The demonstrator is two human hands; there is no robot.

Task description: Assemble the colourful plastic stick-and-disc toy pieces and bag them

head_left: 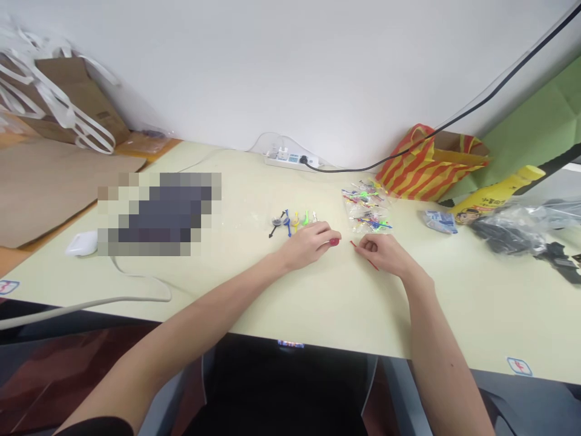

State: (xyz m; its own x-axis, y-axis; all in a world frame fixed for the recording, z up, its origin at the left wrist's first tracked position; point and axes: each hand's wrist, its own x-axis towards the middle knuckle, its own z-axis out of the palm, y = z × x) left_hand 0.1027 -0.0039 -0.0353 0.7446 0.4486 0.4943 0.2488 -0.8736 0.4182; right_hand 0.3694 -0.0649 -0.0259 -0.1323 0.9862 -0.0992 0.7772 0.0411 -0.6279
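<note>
Head view: at the near edge of the pale table (318,309), a numbered sticker (520,366) sits to the right, while a white cable (140,298) curves across the left. Farther in, near the middle, the left hand (308,247) pinches a small round red piece (334,242) between thumb and fingers. Just to its right, the right hand (385,251) has its thumb and fingertips closed on a thin red plastic stick (373,265); whether that stick touches the tabletop, I cannot tell. Beyond the left hand stands a row of little plastic pieces: black (273,232), blue (287,223), yellow (296,220), green (306,217) and white (315,216). Beyond the right hand lie clear bags (368,225) of similar multicoloured parts. Farther right, a yellow bottle (503,192) leans near a red-and-yellow striped paper bag (417,166). Against the far wall (281,72) rests a white power strip (290,161).
</note>
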